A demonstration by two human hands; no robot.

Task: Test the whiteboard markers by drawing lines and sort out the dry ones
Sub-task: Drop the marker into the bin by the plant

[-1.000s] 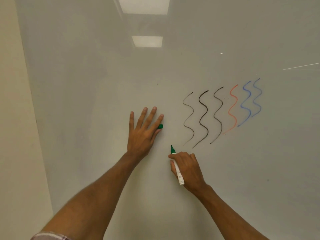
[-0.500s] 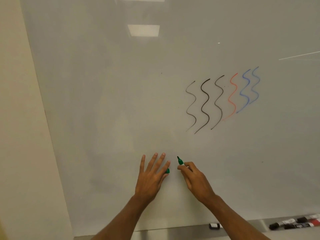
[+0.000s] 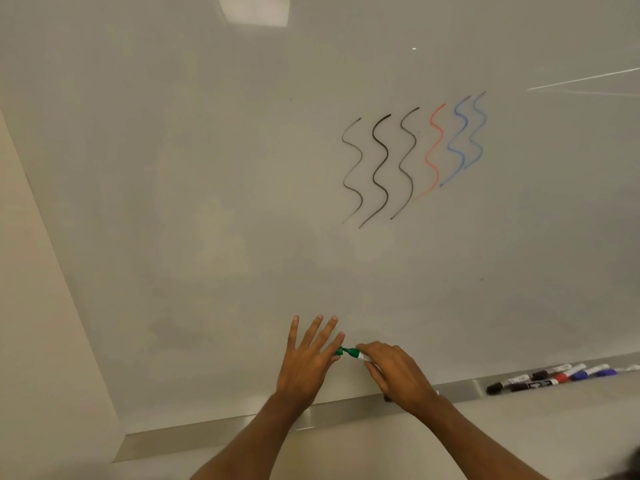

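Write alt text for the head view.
Two hands meet low on a whiteboard: the right hand pushes a green marker into the cap in the left hand. Six wavy lines above; more markers on the tray.

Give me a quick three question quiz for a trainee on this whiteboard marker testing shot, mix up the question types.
1. True or false: a green wavy line is already on the whiteboard.
2. Multiple choice: the right hand holds the green marker with its tip end at A) the green cap held by the left hand, B) the red line, C) the tray.
3. Fill in: the board shows three black lines, one red and ___ blue lines.

Key: 1 false; 2 A; 3 two.
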